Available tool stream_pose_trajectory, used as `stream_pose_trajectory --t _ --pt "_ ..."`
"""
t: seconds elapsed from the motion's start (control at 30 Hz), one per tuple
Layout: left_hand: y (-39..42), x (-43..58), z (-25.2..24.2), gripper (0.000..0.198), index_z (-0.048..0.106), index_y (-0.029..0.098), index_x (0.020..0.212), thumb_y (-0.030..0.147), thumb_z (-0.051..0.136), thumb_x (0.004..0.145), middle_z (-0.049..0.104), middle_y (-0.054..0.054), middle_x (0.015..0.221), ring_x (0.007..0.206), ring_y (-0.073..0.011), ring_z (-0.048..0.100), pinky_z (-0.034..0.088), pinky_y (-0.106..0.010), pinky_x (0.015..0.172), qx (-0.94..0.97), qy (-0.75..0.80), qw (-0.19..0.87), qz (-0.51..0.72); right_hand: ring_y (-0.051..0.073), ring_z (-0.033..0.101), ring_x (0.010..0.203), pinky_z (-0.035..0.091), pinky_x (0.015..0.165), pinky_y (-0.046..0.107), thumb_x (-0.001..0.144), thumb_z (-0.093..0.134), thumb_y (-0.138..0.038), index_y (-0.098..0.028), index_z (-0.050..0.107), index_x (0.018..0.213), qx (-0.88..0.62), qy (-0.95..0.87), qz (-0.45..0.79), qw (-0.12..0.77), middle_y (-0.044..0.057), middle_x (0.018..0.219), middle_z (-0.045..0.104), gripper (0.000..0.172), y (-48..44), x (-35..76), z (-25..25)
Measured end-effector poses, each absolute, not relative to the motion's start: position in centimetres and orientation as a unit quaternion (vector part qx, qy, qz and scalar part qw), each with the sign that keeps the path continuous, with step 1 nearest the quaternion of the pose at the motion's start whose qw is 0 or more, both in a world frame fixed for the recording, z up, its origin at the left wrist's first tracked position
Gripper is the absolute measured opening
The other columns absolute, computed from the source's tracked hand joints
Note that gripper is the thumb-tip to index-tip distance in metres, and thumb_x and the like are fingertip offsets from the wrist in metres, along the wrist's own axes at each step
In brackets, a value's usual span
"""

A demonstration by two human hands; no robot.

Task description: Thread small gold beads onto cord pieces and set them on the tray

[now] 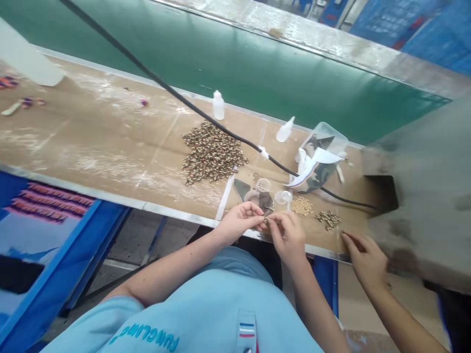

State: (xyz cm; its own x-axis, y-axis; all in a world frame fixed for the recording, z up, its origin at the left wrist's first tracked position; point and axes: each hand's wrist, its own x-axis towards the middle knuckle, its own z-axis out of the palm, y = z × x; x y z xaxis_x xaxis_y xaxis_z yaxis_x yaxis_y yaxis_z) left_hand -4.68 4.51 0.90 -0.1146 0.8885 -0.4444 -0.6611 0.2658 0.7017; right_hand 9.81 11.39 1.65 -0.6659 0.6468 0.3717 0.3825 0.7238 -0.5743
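Brass-coloured metal bead (265, 221) sits pinched between the pressed-together fingers of the left hand (238, 222) and right hand (287, 236), about equally near both; its long axis is too small to tell.

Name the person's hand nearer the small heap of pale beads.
Right. The right hand lies just below and left of the small heap of pale beads, not touching it. The left hand is farther left, past the right hand; both pinch a small metal piece.
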Motion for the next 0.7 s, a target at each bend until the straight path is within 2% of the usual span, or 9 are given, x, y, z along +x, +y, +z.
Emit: stream_pose_trajectory --t 0.2,0.7 --pt "4.55 -4.84 1.00 0.040 0.055 0.013 0.077 0.036 0.082 0.058 0.067 0.000 0.062 0.060 -0.0090 0.063 0.050 -0.018 0.061 0.138 0.467 0.652 0.580 0.014 0.057 0.078 0.044 0.071 0.029 0.090 0.047 -0.018 -0.023 0.064 0.087 -0.287 -0.885 0.250 0.269 0.003 0.082 0.062 0.018 11.49 9.79 1.97" --pt "4.53 -4.64 1.13 0.037 0.055 0.014 0.078 0.036 0.080 0.061 0.067 0.000 0.063 0.061 -0.0099 0.064 0.052 -0.021 0.063 0.156 0.487 0.641 0.572 0.013 0.060 0.077 0.048 0.073 0.028 0.090 0.049 -0.024 -0.020 0.063 0.084 -0.328 -0.851 0.260 0.317 0.003 0.080 0.063 0.017 10.56 9.92 1.49"
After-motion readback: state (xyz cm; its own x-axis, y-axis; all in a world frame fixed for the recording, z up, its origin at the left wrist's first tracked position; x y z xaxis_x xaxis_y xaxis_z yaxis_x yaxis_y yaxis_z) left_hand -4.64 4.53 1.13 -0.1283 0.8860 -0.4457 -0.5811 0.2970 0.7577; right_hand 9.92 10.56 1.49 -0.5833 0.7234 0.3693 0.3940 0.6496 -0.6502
